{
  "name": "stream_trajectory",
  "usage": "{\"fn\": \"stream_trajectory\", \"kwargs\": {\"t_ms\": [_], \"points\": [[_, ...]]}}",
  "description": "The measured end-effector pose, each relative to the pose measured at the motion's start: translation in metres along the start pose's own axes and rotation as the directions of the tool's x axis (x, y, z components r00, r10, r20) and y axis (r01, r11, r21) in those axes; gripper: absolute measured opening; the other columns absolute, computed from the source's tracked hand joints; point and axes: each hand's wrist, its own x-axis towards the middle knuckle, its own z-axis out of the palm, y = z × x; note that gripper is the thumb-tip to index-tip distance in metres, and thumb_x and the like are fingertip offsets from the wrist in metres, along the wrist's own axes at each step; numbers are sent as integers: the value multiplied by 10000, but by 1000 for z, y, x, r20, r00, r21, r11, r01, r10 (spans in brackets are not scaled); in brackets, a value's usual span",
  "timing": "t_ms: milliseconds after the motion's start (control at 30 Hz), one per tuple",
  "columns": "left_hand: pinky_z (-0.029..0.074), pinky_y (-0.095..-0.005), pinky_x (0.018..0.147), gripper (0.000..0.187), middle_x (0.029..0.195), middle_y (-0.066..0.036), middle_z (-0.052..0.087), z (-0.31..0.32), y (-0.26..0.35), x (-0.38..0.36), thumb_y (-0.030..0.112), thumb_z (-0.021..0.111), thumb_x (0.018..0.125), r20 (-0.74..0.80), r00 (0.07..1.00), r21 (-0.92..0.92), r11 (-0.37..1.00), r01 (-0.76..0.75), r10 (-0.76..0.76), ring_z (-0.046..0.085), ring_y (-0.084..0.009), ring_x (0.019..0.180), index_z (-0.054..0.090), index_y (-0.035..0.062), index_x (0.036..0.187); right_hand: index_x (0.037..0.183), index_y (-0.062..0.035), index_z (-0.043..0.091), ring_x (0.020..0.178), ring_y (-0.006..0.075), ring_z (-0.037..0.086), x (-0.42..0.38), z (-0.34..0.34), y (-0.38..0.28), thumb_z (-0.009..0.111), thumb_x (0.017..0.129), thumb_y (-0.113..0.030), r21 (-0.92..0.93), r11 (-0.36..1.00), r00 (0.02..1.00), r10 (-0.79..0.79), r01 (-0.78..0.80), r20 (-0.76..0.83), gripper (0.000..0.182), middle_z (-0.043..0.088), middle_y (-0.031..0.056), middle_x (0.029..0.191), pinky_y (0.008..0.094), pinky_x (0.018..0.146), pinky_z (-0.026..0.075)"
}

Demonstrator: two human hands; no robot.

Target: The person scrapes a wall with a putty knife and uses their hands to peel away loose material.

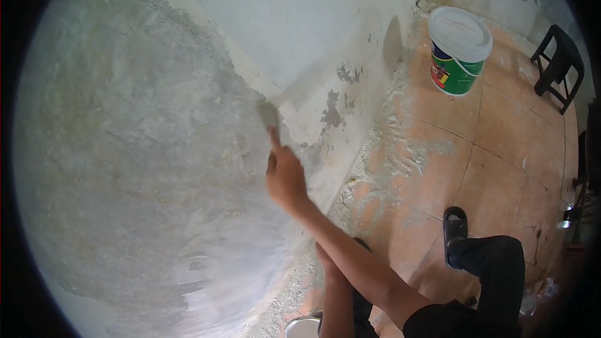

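Observation:
My right hand (288,178) is closed around a scraper (268,114), index finger stretched along it toward the blade. The grey blade lies against the wall (150,106), at the border between rough grey plaster and a pale painted patch (269,19). My right forearm crosses in front of my left arm (338,303). Of my left hand (325,255) only a small part shows beside that forearm, low near the wall's foot; its fingers are hidden.
Crumbled plaster (407,156) litters the tiled floor along the wall. A lidded paint bucket (460,50) stands in the far corner, with a black stool (560,66) to its right. A round white container (303,328) is at the bottom edge, and clear plastic (540,297) lies lower right.

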Motion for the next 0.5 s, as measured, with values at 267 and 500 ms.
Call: {"fn": "stream_trajectory", "kwargs": {"t_ms": [267, 500], "points": [[506, -392, 675, 236, 965, -122, 587, 63, -9, -6, 248, 558, 890, -245, 966, -238, 971, 25, -85, 580, -259, 794, 512, 51, 1013, 1366, -5, 330, 715, 345, 589, 3, -10, -32, 425, 899, -40, -5, 1000, 996, 22, -21, 83, 477, 546, 227, 823, 443, 658, 470], [489, -369, 691, 218, 1016, -108, 569, 69, -15, 0, 220, 586, 874, -473, 881, -97, 995, -26, -23, 559, -253, 826, 507, 93, 1032, 1343, 25, 370, 572, 246, 541, -2, -2, -35, 400, 911, -33, -6, 995, 993, -104, 104, -63, 437, 552, 182, 690, 366, 542, 431]]}}
